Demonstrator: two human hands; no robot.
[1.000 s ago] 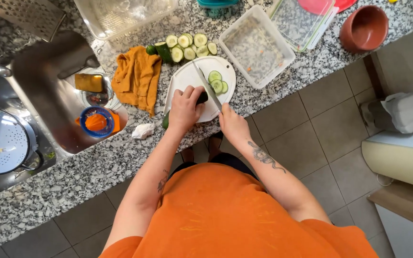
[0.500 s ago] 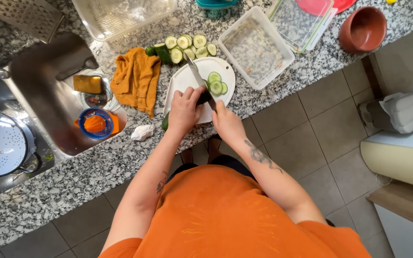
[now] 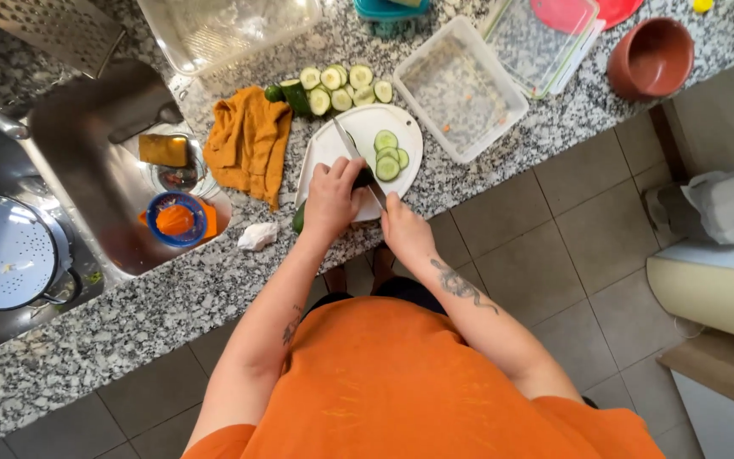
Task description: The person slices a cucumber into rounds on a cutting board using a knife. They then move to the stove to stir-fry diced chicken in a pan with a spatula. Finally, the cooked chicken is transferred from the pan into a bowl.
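Left hand point(image 3: 331, 200): pressed on cucumber point(image 3: 299, 219)
Right hand point(image 3: 404, 228): gripping knife point(image 3: 357, 157)
Clear tub point(image 3: 459, 89): apparently only crumbs
Board point(image 3: 333, 144): cucumber slices point(image 3: 388, 155)

Just left of the hands point(image 3: 367, 204), an orange cloth point(image 3: 248, 143) and a crumpled white wad point(image 3: 257, 235) are crowding the surface point(image 3: 163, 297), with the sink point(image 3: 87, 178) lying beyond them. Ahead, cucumber slices point(image 3: 341, 85) are blocking the way. A clear tub point(image 3: 459, 89) is sitting to the right; bare granite is staying open between it and the hands.

Green cucumber point(image 3: 365, 176), white cutting board point(image 3: 407, 127)
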